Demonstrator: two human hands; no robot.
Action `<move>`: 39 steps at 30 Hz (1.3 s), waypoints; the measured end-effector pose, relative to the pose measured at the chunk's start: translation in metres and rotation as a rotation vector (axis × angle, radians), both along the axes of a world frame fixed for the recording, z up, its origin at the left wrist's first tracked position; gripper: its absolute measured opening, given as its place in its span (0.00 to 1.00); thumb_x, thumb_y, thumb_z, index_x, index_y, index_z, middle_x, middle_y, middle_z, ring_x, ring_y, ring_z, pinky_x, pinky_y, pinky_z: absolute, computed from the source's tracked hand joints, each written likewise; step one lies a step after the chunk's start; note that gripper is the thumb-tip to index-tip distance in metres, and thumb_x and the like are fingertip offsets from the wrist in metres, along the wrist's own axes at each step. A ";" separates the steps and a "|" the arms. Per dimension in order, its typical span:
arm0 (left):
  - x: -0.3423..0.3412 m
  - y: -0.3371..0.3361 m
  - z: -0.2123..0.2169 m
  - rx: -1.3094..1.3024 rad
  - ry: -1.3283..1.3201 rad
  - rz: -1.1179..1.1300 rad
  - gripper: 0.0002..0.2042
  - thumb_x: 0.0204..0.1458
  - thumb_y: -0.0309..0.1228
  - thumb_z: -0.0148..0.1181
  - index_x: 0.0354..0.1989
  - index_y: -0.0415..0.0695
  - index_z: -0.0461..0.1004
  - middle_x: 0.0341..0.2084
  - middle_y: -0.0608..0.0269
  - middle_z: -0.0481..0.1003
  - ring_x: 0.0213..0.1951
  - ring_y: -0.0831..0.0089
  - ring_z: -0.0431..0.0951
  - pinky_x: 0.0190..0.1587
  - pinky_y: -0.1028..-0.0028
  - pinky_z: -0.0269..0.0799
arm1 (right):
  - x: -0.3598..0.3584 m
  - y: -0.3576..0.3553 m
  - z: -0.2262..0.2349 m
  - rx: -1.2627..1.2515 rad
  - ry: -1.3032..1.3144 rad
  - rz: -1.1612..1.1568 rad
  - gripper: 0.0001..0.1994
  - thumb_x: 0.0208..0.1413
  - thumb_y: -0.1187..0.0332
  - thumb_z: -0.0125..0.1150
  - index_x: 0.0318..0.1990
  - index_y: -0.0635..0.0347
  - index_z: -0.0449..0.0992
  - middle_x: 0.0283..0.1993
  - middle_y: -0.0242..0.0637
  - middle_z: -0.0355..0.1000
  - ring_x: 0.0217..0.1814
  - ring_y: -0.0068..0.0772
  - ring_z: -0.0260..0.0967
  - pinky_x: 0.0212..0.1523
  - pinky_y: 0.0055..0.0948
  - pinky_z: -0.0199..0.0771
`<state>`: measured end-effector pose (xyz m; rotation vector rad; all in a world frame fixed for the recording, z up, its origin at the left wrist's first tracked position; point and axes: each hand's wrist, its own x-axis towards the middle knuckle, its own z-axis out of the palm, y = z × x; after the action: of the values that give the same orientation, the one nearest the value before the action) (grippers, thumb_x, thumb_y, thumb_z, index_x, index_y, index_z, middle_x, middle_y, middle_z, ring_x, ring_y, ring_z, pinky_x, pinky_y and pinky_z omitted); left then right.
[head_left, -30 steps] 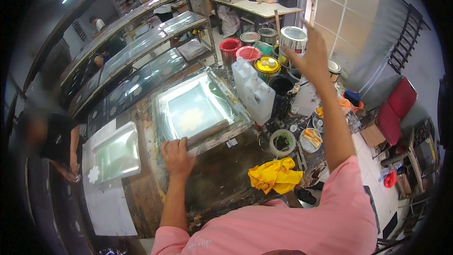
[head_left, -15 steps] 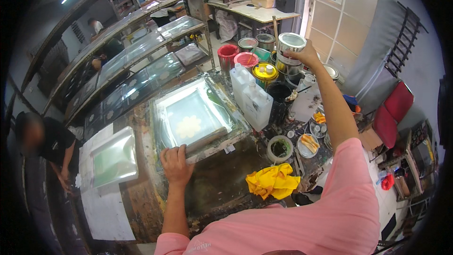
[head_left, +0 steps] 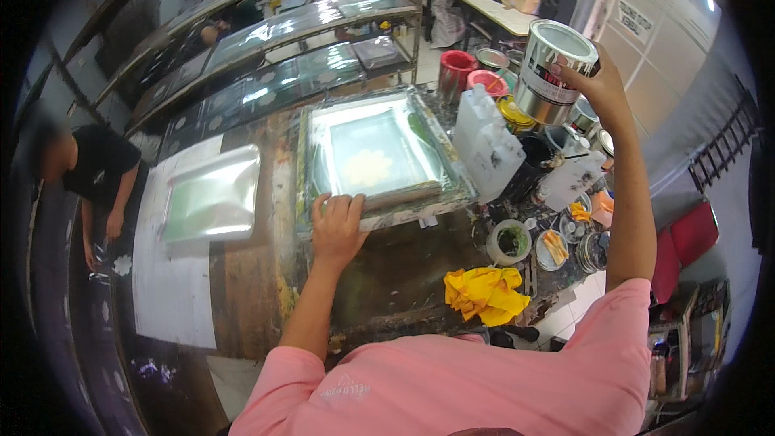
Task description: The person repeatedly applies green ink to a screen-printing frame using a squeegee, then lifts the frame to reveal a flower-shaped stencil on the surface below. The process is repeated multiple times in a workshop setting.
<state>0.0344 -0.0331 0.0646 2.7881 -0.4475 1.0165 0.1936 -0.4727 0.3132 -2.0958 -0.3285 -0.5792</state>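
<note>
My right hand (head_left: 601, 89) is wrapped round the side of a large silver paint can (head_left: 545, 77). It holds the can up, tilted slightly, above the jugs and cans at the table's right. My left hand (head_left: 339, 228) curls its fingers over the near edge of a screen-printing frame (head_left: 442, 136), by a wooden bar (head_left: 404, 199) lying along that edge. A pale cream flower shape (head_left: 367, 167) shows in the frame's glossy mesh. The can's contents cannot be made out.
White plastic jugs (head_left: 484, 141), a red can (head_left: 457, 73) and a tub of green ink (head_left: 508, 243) crowd the right side. A yellow cloth (head_left: 487, 295) lies near the front edge. Left are a clear sheet (head_left: 211, 194), a person (head_left: 105, 161) and drying racks (head_left: 323, 20).
My right hand has raised the paint can from among the other cans and brought it closer. My left hand keeps its place on the frame's edge. The whole view has shifted.
</note>
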 end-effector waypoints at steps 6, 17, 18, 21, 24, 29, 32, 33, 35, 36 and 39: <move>0.000 0.002 0.003 -0.009 0.033 -0.023 0.34 0.38 0.35 0.82 0.57 0.46 0.74 0.44 0.60 0.75 0.51 0.60 0.77 0.68 0.51 0.62 | 0.004 0.112 -0.015 -0.070 0.017 0.094 0.46 0.40 0.48 0.86 0.64 0.66 0.74 0.60 0.48 0.80 0.61 0.40 0.79 0.64 0.38 0.76; 0.009 0.007 0.002 -0.030 -0.008 -0.049 0.29 0.39 0.31 0.77 0.54 0.47 0.75 0.39 0.63 0.73 0.47 0.64 0.78 0.65 0.53 0.67 | 0.123 0.236 -0.096 -0.578 -0.263 0.111 0.55 0.30 0.59 0.89 0.70 0.65 0.64 0.67 0.54 0.70 0.69 0.61 0.67 0.69 0.49 0.71; 0.011 0.007 0.002 -0.027 -0.022 -0.047 0.28 0.40 0.30 0.75 0.54 0.46 0.75 0.38 0.63 0.73 0.46 0.64 0.78 0.64 0.54 0.68 | 0.132 0.241 -0.103 -0.605 -0.302 0.117 0.56 0.30 0.60 0.89 0.71 0.65 0.63 0.68 0.54 0.69 0.69 0.61 0.67 0.69 0.49 0.71; 0.012 0.007 0.001 -0.034 -0.051 -0.050 0.21 0.45 0.26 0.65 0.51 0.45 0.75 0.36 0.64 0.72 0.44 0.64 0.78 0.62 0.57 0.71 | 0.152 0.251 -0.122 -0.672 -0.310 0.118 0.57 0.29 0.63 0.89 0.72 0.61 0.62 0.68 0.51 0.69 0.68 0.60 0.67 0.66 0.49 0.74; 0.013 0.007 0.001 -0.034 -0.088 -0.045 0.19 0.47 0.28 0.65 0.50 0.45 0.75 0.36 0.64 0.73 0.45 0.65 0.78 0.62 0.57 0.72 | 0.166 0.259 -0.136 -0.786 -0.302 0.110 0.57 0.28 0.63 0.89 0.72 0.59 0.62 0.68 0.49 0.69 0.67 0.59 0.68 0.65 0.50 0.75; 0.013 0.008 0.001 -0.011 -0.096 -0.026 0.17 0.51 0.31 0.64 0.50 0.46 0.76 0.36 0.65 0.73 0.45 0.67 0.78 0.62 0.59 0.73 | 0.180 0.271 -0.153 -0.922 -0.313 0.142 0.59 0.27 0.65 0.88 0.74 0.62 0.62 0.68 0.49 0.69 0.68 0.57 0.68 0.70 0.47 0.70; 0.013 0.009 0.002 -0.001 -0.090 -0.024 0.16 0.53 0.33 0.63 0.50 0.46 0.75 0.36 0.65 0.73 0.44 0.68 0.78 0.61 0.61 0.74 | 0.185 0.275 -0.161 -0.977 -0.300 0.137 0.59 0.26 0.66 0.88 0.74 0.59 0.63 0.67 0.47 0.69 0.68 0.55 0.68 0.70 0.46 0.70; 0.013 0.009 0.003 0.003 -0.089 -0.020 0.15 0.53 0.34 0.63 0.50 0.46 0.75 0.36 0.65 0.73 0.44 0.68 0.78 0.61 0.61 0.74 | 0.187 0.276 -0.164 -0.985 -0.299 0.136 0.59 0.26 0.66 0.88 0.74 0.58 0.63 0.67 0.46 0.69 0.68 0.55 0.68 0.70 0.46 0.70; 0.013 0.009 0.005 0.000 -0.085 -0.025 0.15 0.54 0.34 0.63 0.50 0.46 0.75 0.36 0.65 0.73 0.43 0.68 0.78 0.61 0.61 0.74 | 0.189 0.277 -0.168 -1.024 -0.292 0.126 0.59 0.26 0.66 0.88 0.75 0.56 0.63 0.66 0.44 0.69 0.68 0.53 0.68 0.70 0.46 0.70; 0.013 0.009 0.006 0.006 -0.087 -0.020 0.15 0.54 0.34 0.64 0.49 0.46 0.75 0.36 0.65 0.73 0.43 0.68 0.78 0.61 0.61 0.74 | 0.189 0.278 -0.170 -1.055 -0.288 0.119 0.59 0.26 0.66 0.88 0.75 0.55 0.63 0.66 0.44 0.69 0.68 0.53 0.68 0.70 0.47 0.70; 0.014 0.009 0.009 0.014 -0.081 -0.017 0.16 0.53 0.34 0.64 0.50 0.46 0.75 0.36 0.65 0.73 0.43 0.68 0.77 0.61 0.62 0.75 | 0.190 0.281 -0.175 -1.078 -0.335 0.093 0.60 0.25 0.66 0.88 0.75 0.52 0.62 0.65 0.42 0.69 0.68 0.50 0.68 0.69 0.47 0.70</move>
<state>0.0484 -0.0237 0.0735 2.7577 -0.4898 1.1300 0.3837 -0.1918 0.1378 -2.9610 -1.1170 -0.8006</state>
